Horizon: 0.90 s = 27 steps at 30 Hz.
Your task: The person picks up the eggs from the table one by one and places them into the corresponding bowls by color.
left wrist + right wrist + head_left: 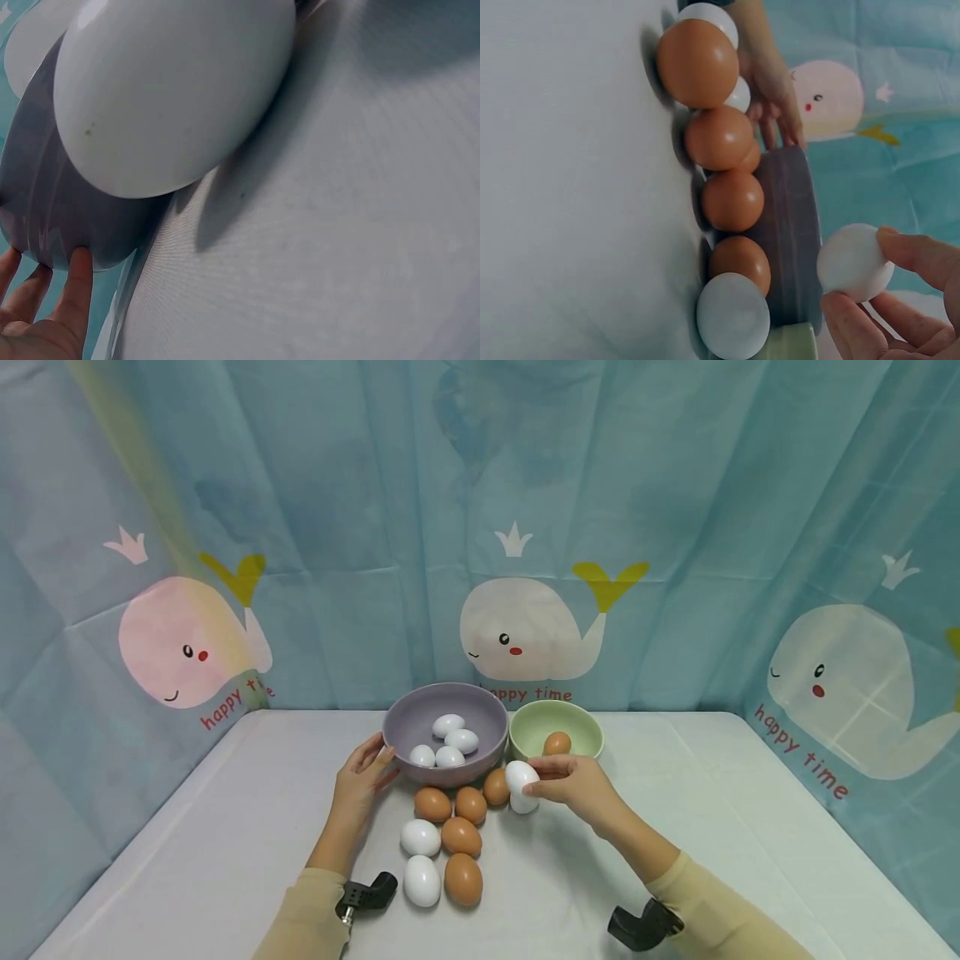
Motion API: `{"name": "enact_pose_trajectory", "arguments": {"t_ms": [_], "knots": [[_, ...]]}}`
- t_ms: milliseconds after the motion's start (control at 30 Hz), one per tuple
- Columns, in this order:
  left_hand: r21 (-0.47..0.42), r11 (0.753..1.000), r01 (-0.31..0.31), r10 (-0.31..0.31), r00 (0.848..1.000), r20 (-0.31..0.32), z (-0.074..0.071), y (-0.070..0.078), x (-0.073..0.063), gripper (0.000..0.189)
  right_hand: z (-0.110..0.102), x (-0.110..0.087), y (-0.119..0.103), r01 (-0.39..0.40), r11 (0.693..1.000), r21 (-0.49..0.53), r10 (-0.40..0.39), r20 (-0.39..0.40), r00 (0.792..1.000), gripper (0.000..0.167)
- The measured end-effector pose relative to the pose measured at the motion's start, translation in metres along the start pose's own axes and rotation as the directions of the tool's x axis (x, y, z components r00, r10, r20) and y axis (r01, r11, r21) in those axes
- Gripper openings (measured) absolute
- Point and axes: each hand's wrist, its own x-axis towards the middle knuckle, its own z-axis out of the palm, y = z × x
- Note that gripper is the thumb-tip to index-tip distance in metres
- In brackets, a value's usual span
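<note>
My right hand (573,783) pinches a white egg (522,777) between thumb and fingers, raised over another white egg (733,316) on the table. My left hand (360,781) rests its fairly straight fingers against the outer left side of the purple bowl (495,718); in the left wrist view, fingertips (80,262) touch its wall. Several white eggs (448,727) lie inside that bowl. To its right stands a green bowl (588,727) with a brown egg (557,743) visible; my right hand partly covers its front.
In front of the purple bowl sit several brown eggs (463,880) and two white eggs (422,837) on the white tabletop (225,860). A blue curtain (337,527) printed with whales hangs behind the bowls.
</note>
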Motion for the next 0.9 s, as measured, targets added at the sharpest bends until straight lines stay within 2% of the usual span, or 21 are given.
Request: {"name": "enact_pose_trajectory", "arguments": {"t_ms": [500, 667, 900], "knots": [[0.011, 1.000, -0.015, 0.015, 1.000, -0.005, 0.001, -0.001, 0.000, 0.056, 0.001, 0.020, -0.019, 0.062, 0.998, -0.026, -0.061, 0.035, 0.998, 0.042], [0.010, 1.000, -0.013, 0.013, 1.000, 0.001, 0.000, -0.001, 0.000, 0.059, 0.004, 0.030, -0.025, 0.051, 0.997, -0.056, -0.050, 0.018, 0.999, 0.041], [0.024, 1.000, -0.006, 0.006, 1.000, 0.002, -0.001, -0.002, 0.000, 0.060, 0.016, 0.049, -0.035, 0.036, 0.999, -0.032, -0.035, 0.010, 0.999, 0.041]]}}
